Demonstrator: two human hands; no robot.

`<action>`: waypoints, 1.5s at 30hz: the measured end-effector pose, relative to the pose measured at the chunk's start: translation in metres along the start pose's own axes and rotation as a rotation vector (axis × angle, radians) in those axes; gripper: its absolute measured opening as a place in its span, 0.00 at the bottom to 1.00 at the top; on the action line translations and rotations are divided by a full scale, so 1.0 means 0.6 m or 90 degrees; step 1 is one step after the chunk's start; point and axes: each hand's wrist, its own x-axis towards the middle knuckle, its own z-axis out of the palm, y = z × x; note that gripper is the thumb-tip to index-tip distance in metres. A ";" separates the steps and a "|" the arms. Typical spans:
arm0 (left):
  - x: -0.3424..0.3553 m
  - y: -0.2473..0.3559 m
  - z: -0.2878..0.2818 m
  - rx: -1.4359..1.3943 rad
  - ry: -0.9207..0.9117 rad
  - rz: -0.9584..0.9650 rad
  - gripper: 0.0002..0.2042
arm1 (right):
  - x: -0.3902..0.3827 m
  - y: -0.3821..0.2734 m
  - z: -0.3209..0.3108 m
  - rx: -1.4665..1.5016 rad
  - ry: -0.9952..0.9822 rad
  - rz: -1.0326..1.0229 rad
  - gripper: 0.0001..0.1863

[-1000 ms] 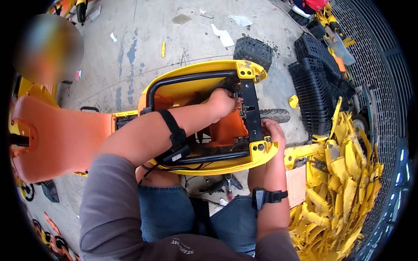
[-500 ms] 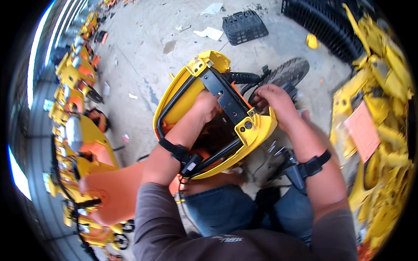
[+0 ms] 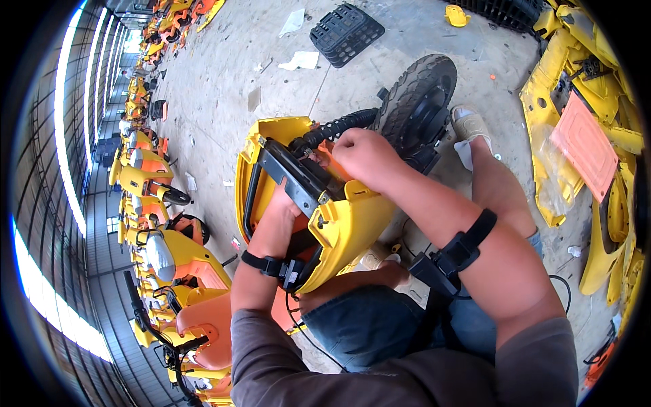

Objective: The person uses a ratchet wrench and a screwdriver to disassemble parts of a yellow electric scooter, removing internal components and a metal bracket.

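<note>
A yellow scooter body shell (image 3: 369, 220) sits in front of my knees, with black frame tubes along its opening. A dark metal bracket (image 3: 291, 180) crosses that opening. My left hand (image 3: 288, 198) reaches inside the shell beneath the bracket, so its fingers are mostly hidden. At the bracket's far side, my right hand (image 3: 363, 154) is closed with its fingers curled near a black coil spring shock absorber (image 3: 339, 125). Whatever it grips is out of sight. Beyond the shock stands a knobbly black tyre (image 3: 417, 95).
Rows of yellow and orange scooters (image 3: 152, 176) line the left side. Yellow body panels (image 3: 542, 163) and an orange panel (image 3: 584, 146) are piled at right. A black plastic crate (image 3: 347, 34) and paper scraps (image 3: 300, 61) lie on the concrete floor ahead.
My right hand has moved left and closed beside the shock. The shell and bracket now appear tilted, with more of the wheel showing. My left hand remains inside the shell.
</note>
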 end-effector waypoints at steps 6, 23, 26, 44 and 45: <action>-0.003 0.008 -0.003 -0.056 0.049 -0.075 0.06 | 0.001 -0.008 0.002 -0.012 -0.018 -0.001 0.14; 0.006 0.004 -0.011 -0.035 0.052 -0.064 0.06 | 0.001 -0.008 0.007 -0.004 -0.004 -0.036 0.16; 0.005 0.002 -0.004 -0.009 0.063 -0.048 0.07 | -0.003 -0.015 0.006 0.022 -0.010 -0.019 0.14; -0.008 0.004 -0.030 -0.115 0.046 -0.059 0.10 | 0.001 0.026 0.008 0.029 -0.051 -0.040 0.10; -0.007 0.004 -0.029 -0.094 0.046 -0.061 0.09 | 0.000 0.024 0.008 0.024 -0.051 -0.039 0.10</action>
